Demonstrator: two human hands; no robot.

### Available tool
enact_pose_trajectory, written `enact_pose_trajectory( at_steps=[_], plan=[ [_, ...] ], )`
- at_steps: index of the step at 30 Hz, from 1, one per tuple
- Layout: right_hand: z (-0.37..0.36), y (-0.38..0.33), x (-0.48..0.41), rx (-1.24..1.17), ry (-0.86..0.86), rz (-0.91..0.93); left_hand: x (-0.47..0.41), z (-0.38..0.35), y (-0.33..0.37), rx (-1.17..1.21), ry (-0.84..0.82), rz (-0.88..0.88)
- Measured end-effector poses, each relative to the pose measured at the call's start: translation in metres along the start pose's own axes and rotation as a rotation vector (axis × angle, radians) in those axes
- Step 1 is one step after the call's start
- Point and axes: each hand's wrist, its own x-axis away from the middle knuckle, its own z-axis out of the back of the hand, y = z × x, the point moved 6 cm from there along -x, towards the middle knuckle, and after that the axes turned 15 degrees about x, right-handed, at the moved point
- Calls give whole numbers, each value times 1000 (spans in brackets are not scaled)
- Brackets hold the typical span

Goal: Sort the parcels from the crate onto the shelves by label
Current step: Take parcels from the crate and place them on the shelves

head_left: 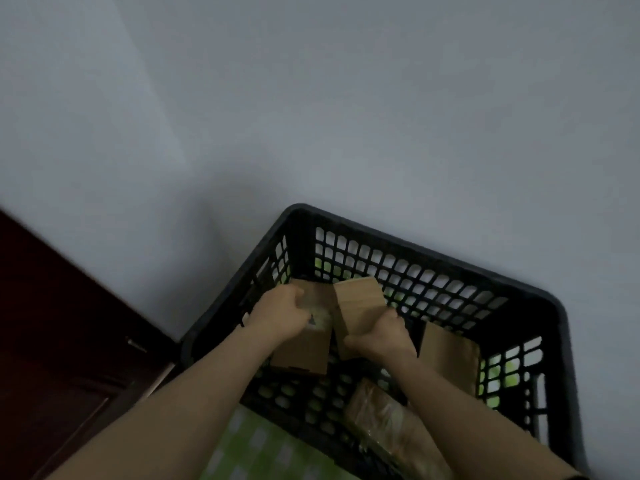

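A black lattice crate point(540, 299) stands against a pale wall, with brown cardboard parcels inside. Both my hands reach into it. My left hand point(282, 315) grips the top of a flat parcel point(304, 355) at the crate's far left; a label shows by my fingers. My right hand point(379, 336) holds a smaller tilted parcel point(358, 301) lifted off the crate floor beside the first. Another plain parcel point(450, 358) leans at the right wall. A tape-wrapped parcel point(388, 420) lies near the front. No shelves are in view.
A dark red-brown door or cabinet point(52, 341) fills the left edge. A green and white chequered surface point(263, 448) shows under the crate. The pale grey wall point(311, 98) takes up the upper half of the view.
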Motion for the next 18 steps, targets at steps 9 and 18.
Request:
enact_pose_trajectory(
  at_steps=[9, 18],
  plan=[
    [88, -83, 155, -145, 433, 683, 114, 43, 58, 1104, 205, 14],
    [84, -127, 292, -251, 395, 1193, 247, 142, 30, 1133, 478, -66]
  ],
)
